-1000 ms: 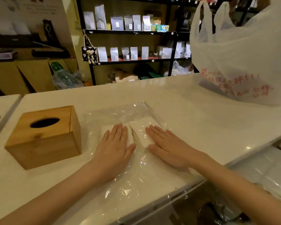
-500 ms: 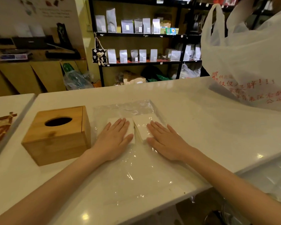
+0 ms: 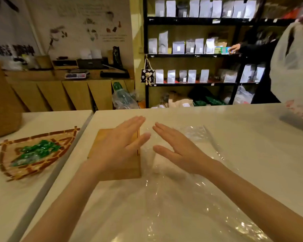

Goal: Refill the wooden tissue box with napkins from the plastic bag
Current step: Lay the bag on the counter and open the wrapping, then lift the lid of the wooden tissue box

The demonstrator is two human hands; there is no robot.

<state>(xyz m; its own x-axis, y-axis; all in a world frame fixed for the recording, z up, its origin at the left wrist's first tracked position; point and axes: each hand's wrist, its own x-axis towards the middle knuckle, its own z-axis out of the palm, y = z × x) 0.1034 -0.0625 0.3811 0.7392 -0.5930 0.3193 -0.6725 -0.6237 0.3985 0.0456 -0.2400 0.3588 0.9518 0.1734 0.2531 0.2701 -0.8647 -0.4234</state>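
Note:
The wooden tissue box (image 3: 101, 137) stands on the white counter, mostly covered by my left hand (image 3: 117, 149), which hovers over its top with fingers stretched flat. My right hand (image 3: 178, 151) is lifted above the clear plastic wrap (image 3: 196, 189) that lies spread on the counter to the right of the box. Both hands are empty, palms down. The white napkins are hidden under my hands or blurred; I cannot make them out. The large white plastic bag (image 3: 292, 70) with red print stands at the far right edge.
A woven tray (image 3: 9, 145) with green wrapped sweets lies on the neighbouring counter at left, across a narrow gap (image 3: 68, 152). Behind the counter stand black shelves (image 3: 191, 55) of silver pouches, where another person's hand (image 3: 234, 48) reaches.
Both hands have lifted off the napkins and shifted left, the left one now over the wooden box. The view has swung left and up, bringing the woven tray into sight.

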